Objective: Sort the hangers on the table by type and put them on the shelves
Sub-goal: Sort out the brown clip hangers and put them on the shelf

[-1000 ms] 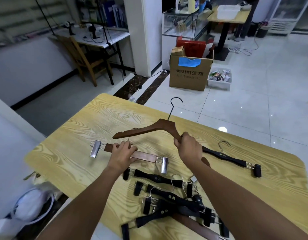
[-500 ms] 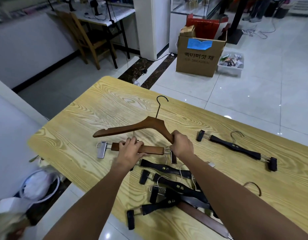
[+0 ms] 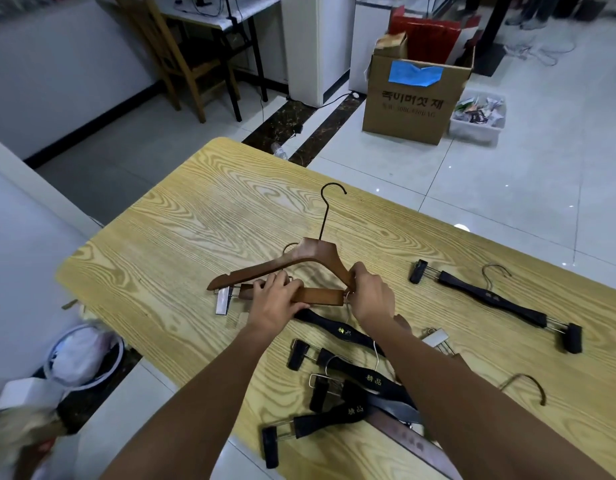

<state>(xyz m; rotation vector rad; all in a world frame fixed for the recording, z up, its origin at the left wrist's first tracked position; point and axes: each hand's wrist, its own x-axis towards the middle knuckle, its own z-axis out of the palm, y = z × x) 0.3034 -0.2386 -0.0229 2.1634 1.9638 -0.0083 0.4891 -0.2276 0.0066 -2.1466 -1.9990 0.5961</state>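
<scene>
On the light wood-grain table (image 3: pixel 195 220) the left hand (image 3: pixel 278 299) grips the middle of a brown wooden clip hanger (image 3: pixel 322 295), fingers curled over its flat bar. The hanger's shiny metal clip (image 3: pixel 224 302) sticks out past the hand on the left side. The right hand (image 3: pixel 370 296) is closed around the right arm of a brown wooden coat hanger (image 3: pixel 299 261), just beside the right end of the clip hanger's bar. The coat hanger's thin black hook (image 3: pixel 325 216) points away from the person, toward the far edge of the table, and its left arm slants down across the clip hanger's left end. Whether the two hangers touch there cannot be told. Nearer the person, under and beside the forearms, a heap of black clip hangers (image 3: pixel 355 375) with gold lettering lies crossed over one another, with a darker brown wooden hanger (image 3: pixel 414 441) at the near edge. One more black clip hanger (image 3: pixel 490 299) lies alone, well apart to the right, its silver hook pointing away. A loose metal clip (image 3: pixel 436 337) and a curved bronze hook (image 3: pixel 528 386) show just past the right forearm. On the tiled floor beyond the table stand a cardboard box (image 3: pixel 414 105) with a blue patch, a white plastic bin (image 3: pixel 479 116) beside it, and a wooden chair (image 3: pixel 181 60) at a desk.
</scene>
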